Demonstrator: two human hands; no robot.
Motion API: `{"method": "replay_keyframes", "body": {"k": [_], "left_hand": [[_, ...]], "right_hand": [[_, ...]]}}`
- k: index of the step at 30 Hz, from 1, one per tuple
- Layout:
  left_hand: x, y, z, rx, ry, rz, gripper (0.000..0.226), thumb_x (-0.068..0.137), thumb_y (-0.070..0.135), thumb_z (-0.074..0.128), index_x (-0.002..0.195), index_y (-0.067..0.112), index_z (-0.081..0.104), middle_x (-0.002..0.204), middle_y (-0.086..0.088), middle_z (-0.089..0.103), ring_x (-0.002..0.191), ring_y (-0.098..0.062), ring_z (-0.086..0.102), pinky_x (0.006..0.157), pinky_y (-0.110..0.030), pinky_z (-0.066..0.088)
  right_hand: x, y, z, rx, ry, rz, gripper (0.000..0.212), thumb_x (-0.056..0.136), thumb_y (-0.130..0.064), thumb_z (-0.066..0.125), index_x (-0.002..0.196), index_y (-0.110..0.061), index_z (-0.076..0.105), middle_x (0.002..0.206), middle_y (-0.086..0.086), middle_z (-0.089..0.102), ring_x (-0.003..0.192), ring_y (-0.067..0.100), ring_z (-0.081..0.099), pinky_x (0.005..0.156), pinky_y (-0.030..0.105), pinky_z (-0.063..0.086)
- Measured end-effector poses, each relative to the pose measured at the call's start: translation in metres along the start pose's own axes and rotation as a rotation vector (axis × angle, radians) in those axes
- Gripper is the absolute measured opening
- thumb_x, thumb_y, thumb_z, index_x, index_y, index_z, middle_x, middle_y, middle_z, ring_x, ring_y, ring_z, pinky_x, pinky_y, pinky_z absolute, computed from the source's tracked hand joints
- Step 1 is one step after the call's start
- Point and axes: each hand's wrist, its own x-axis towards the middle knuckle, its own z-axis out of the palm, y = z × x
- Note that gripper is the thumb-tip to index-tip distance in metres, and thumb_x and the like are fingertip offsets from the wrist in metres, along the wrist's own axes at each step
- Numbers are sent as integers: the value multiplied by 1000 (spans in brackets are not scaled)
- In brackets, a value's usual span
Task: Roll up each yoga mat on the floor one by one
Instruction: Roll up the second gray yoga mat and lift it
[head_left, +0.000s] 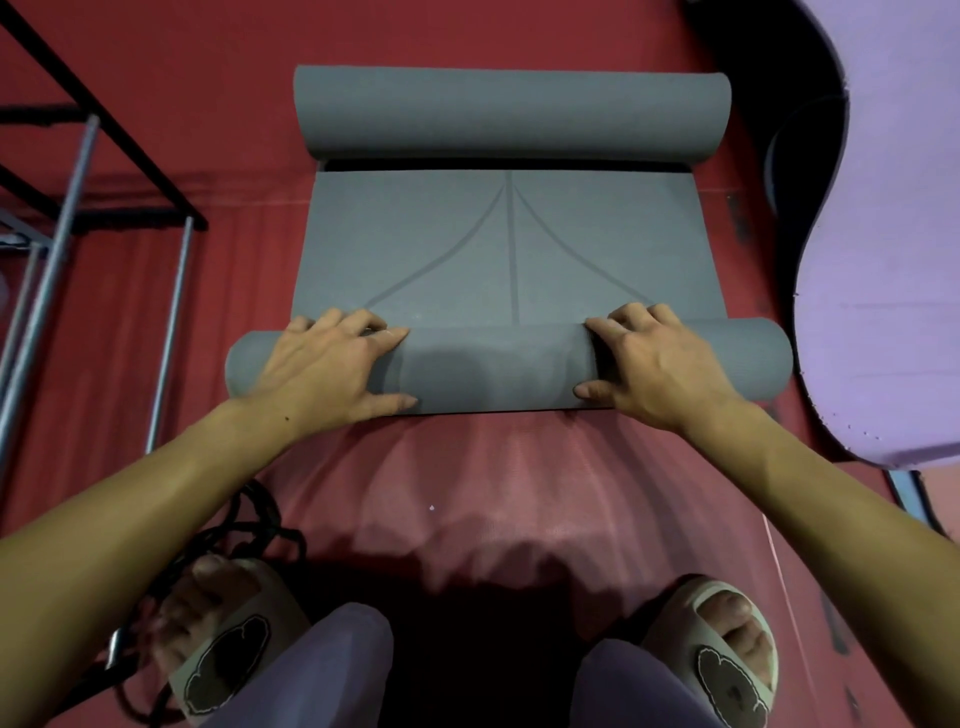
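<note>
Both hands lie palm-down on the near roll (509, 366) of a grey mat (509, 249): the left hand (322, 364) toward the roll's left end, the right hand (654, 364) toward its right end. On each, the fingers are spread and bent over the crest of the roll while the thumb presses its near face, so each hand cups and grips the roll.

Rolling of this mat is in hand and looks well along. Between and beyond the hands a short flat stretch lies open, marked with a centre line and two curved lines. Past that stretch, a thicker far roll (511, 114) lies parallel; whether it is this mat's other end curled up or a separate mat, I cannot tell.

Next, I judge, the hands must push the near roll away from the body, both at an even pace so the ends stay square, keeping the coil tight.

The near roll's long axis runs left to right, across the line of the arms; it would travel straight ahead. A purple mat (883, 234) lies just right of the right hand.
</note>
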Motion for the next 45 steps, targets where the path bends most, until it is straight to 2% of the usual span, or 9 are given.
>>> {"method": "replay_keyframes", "body": {"k": [5, 10, 16, 22, 29, 34, 36, 40, 45], "left_hand": [[1, 2, 4, 82, 87, 9, 97, 69, 88, 62, 146, 29, 57, 132, -6, 53, 112, -30, 51, 84, -45, 44], [-3, 6, 7, 56, 157, 29, 89, 72, 79, 72, 142, 24, 60, 118, -3, 53, 102, -28, 52, 78, -43, 43], [1, 9, 5, 48, 179, 2, 78, 75, 75, 73, 136, 30, 56, 111, 0, 61, 104, -28, 57, 80, -45, 46], [2, 9, 6, 17, 193, -10, 70, 80, 69, 72, 135, 27, 58, 119, -1, 66, 110, -30, 58, 82, -46, 47], [9, 4, 5, -2, 155, -28, 91, 75, 86, 48, 144, 27, 56, 130, -11, 59, 114, -35, 53, 87, -48, 47], [8, 6, 9, 132, 172, -14, 105, 69, 88, 56, 151, 24, 49, 124, -14, 51, 107, -34, 49, 84, -46, 43], [9, 5, 11, 155, 166, -7, 108, 69, 86, 63, 155, 22, 45, 126, -14, 52, 109, -34, 50, 85, -47, 44], [11, 4, 8, 60, 193, -40, 108, 68, 80, 69, 156, 22, 42, 125, -11, 56, 111, -33, 53, 85, -47, 47], [13, 2, 8, 39, 183, -25, 99, 64, 73, 77, 142, 18, 50, 128, -6, 59, 115, -33, 55, 94, -50, 48]], "right_hand": [[2, 1, 0, 90, 23, 29, 74, 80, -65, 78, 132, -17, 56, 124, 3, 62, 116, 28, 52, 95, 44, 50], [6, 2, -2, 103, 4, 43, 75, 78, -65, 80, 132, -17, 63, 131, 6, 55, 117, 32, 46, 99, 48, 50], [1, 0, -1, 51, 97, 11, 69, 86, -63, 72, 136, -17, 63, 128, 5, 55, 114, 31, 49, 89, 48, 56], [6, 0, -2, 108, 111, 31, 60, 87, -57, 75, 122, -12, 59, 116, 7, 63, 110, 31, 54, 85, 47, 53], [8, -2, 1, 86, 142, 46, 56, 93, -56, 67, 127, -12, 67, 126, 12, 53, 112, 37, 49, 88, 53, 55], [7, -4, -3, 41, 153, 33, 61, 92, -59, 64, 135, -15, 62, 122, 10, 55, 109, 34, 54, 83, 48, 57], [8, -6, -4, 14, 141, 32, 69, 89, -62, 65, 138, -14, 55, 122, 11, 56, 109, 34, 56, 85, 49, 57], [8, -8, -1, -13, 144, 24, 71, 83, -66, 68, 126, -11, 54, 117, 10, 59, 107, 34, 59, 90, 49, 54], [14, -3, 6, -27, 116, 4, 91, 78, -69, 73, 143, -10, 50, 141, 13, 55, 130, 38, 53, 111, 53, 42]]}}
